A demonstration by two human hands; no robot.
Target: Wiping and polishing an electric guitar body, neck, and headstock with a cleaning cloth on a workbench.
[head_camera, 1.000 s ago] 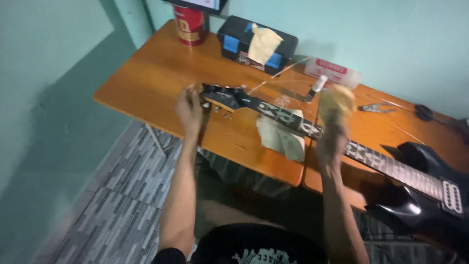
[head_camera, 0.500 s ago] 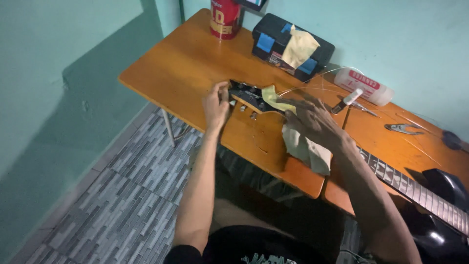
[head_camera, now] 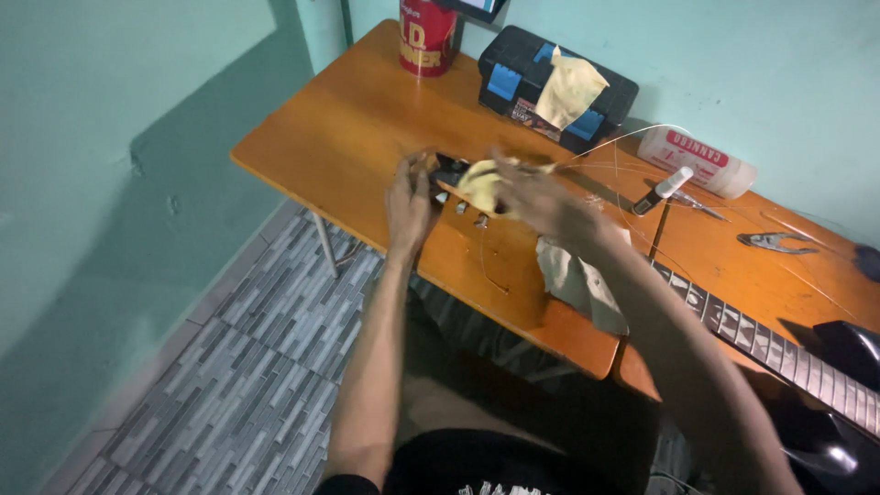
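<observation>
A black electric guitar lies across the orange wooden table (head_camera: 348, 128), its fretted neck (head_camera: 779, 353) running from lower right toward the headstock (head_camera: 449, 174) near the middle. My left hand (head_camera: 410, 203) grips the end of the headstock. My right hand (head_camera: 541, 200) presses a yellow cloth (head_camera: 481, 183) onto the headstock. Loose thin strings (head_camera: 632, 147) curl up from the guitar. A crumpled beige rag (head_camera: 582, 280) lies under the neck at the table's front edge.
A black and blue toolbox (head_camera: 513, 73) with a yellow cloth on it stands at the back, a red can (head_camera: 426, 37) to its left. A white bottle (head_camera: 701, 160) lies on its side, with a small tube (head_camera: 665, 188) and pliers (head_camera: 775, 241) nearby. Grey tiled floor (head_camera: 247, 367) lies below.
My right hand has carried the yellow cloth left along the neck onto the headstock. My left hand has stayed on the headstock. The view has shifted, so the table sits further right in frame.
</observation>
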